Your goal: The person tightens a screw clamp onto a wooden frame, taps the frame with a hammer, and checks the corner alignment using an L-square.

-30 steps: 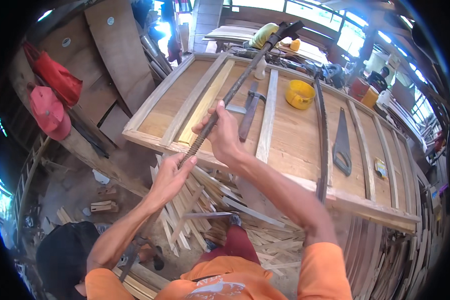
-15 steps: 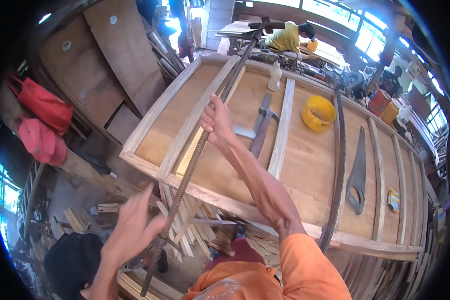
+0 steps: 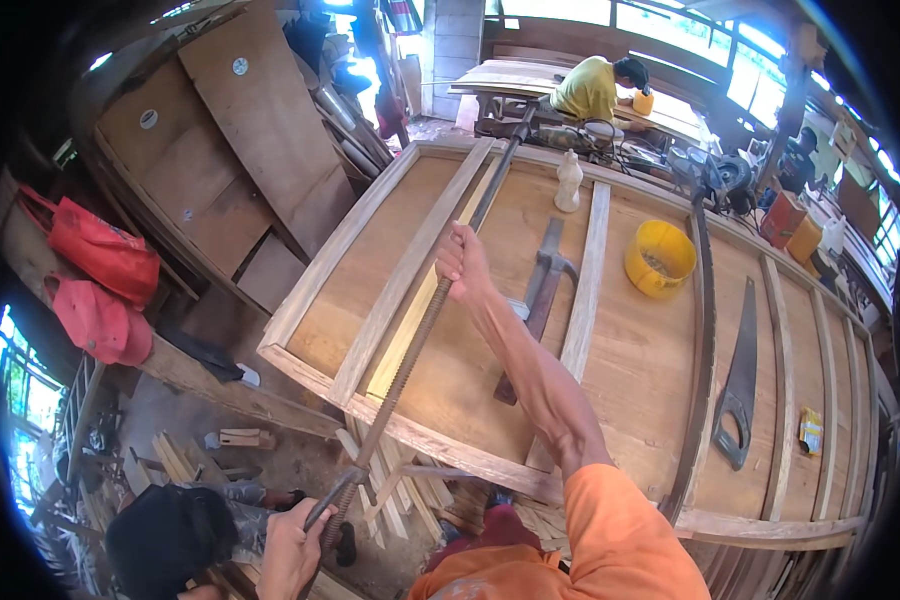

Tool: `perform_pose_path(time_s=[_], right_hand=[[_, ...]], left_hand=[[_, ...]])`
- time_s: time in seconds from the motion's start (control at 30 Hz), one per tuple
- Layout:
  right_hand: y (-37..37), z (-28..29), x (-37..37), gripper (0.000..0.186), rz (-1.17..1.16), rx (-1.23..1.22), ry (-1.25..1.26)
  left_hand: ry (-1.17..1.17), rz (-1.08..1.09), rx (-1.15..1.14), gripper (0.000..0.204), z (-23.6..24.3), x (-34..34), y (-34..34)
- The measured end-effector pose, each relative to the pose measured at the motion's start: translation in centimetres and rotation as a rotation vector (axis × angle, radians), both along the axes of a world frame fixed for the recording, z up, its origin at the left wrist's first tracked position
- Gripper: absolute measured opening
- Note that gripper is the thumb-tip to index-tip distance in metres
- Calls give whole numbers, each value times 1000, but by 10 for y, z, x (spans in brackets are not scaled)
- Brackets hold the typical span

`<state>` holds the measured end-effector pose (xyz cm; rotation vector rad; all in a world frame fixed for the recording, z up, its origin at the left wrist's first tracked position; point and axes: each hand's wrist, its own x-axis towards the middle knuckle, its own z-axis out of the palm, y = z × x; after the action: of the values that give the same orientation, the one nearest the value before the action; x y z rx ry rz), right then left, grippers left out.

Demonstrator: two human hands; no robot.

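A long bar clamp with a coarse threaded rod [image 3: 402,372] lies slantwise over the left part of a large wooden panel frame [image 3: 450,440], its near end reaching past the front edge. My right hand [image 3: 463,262] is closed around the clamp just above the thread. Lower left, my left hand [image 3: 292,548] is wrapped around the clamp's thin crank handle [image 3: 322,508], beside the screw's end. A pale yellow wood strip [image 3: 415,330] lies under the rod. To the right of my right hand rests a hammer-like tool [image 3: 544,290] with a dark handle.
On the panel stand a white bottle [image 3: 569,182] and a yellow tub [image 3: 660,258]; a handsaw [image 3: 738,385] lies beside a second clamp bar [image 3: 703,330]. A person in a black cap [image 3: 165,540] is low at the left. Another in yellow [image 3: 585,90] leans over a far bench.
My left hand, spread beside the rod before, has closed on the crank handle. The clamp's far end has come down to the panel's far edge. The view has shifted slightly.
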<state>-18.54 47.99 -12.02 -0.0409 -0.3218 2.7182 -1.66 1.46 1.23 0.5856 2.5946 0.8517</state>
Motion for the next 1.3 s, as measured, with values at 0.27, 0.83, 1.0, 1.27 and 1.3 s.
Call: perform_pose_path(time_s=[0.27, 0.83, 1.0, 1.27, 1.3], right_hand=[[-1, -28, -3, 39, 1, -32, -79], [-16, -49, 5, 36, -5, -88, -103], [-16, -51, 4, 36, 21, -82, -103], [-16, -61, 4, 35, 13, -70, -114], [-23, -62, 3, 35, 26, -63, -103]], left_hand=[[81, -108, -25, 9, -16, -12, -1], [77, -73, -48, 9, 1, -15, -2], [45, -50, -43, 10, -5, -12, -7], [-48, -28, 36, 22, -16, -17, -15], [-96, -11, 119, 29, -26, -18, -27]])
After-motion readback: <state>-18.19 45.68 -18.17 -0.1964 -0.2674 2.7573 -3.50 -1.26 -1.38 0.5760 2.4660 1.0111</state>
